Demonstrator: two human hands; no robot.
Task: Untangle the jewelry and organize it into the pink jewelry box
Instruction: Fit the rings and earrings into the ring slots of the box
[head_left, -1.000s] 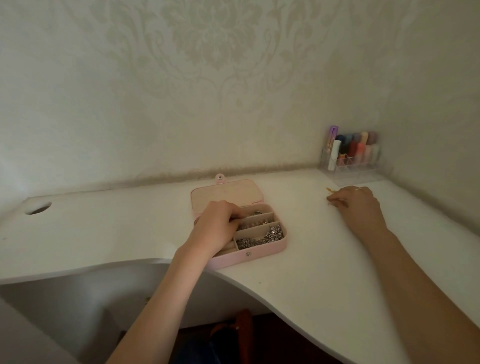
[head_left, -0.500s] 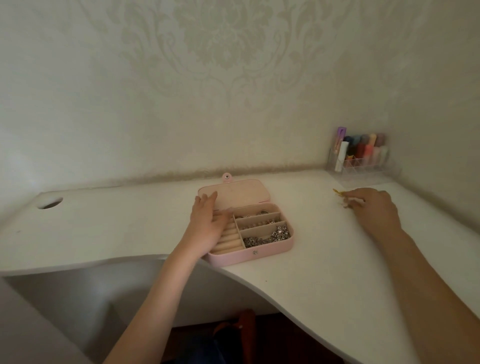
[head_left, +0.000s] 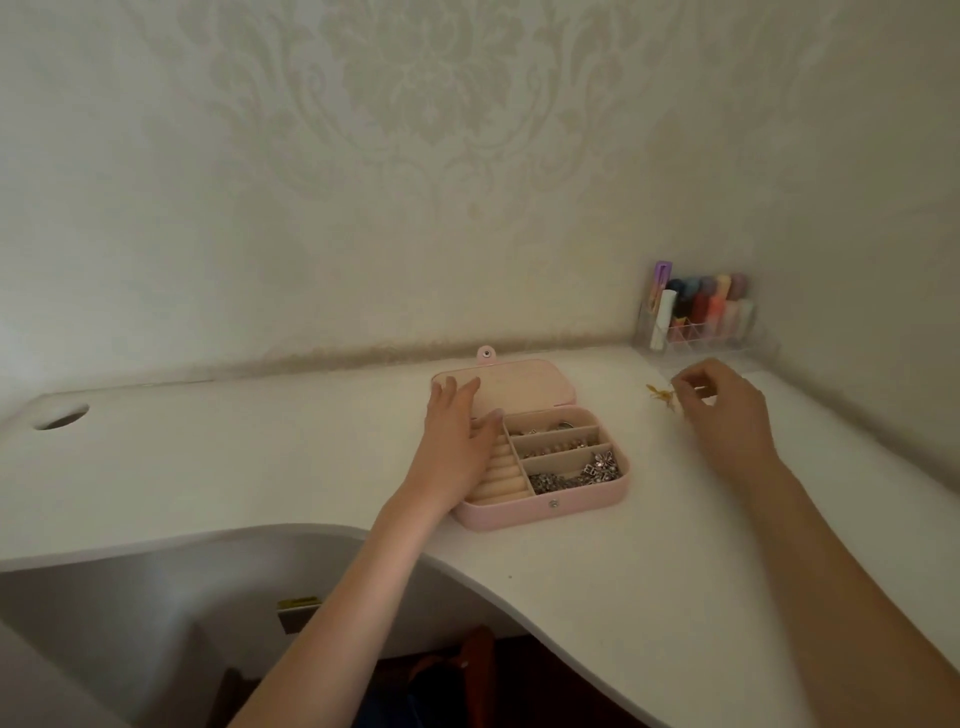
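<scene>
Left hand flat, fingers straight, resting on open pink jewelry box; right hand pinches gold jewelry piece near counter back-right corner.

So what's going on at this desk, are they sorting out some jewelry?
Yes. A person sits at a white desk with an open pink jewelry box in front of them. Their left hand lies flat with straight fingers across the box's left side, over the ring rolls and the lid edge. Their right hand pinches a small gold-coloured piece of jewelry just off the desk, right of the box. Silvery pieces already fill the box's right compartments. A clear organizer of coloured tubes stands in the corner.
</scene>
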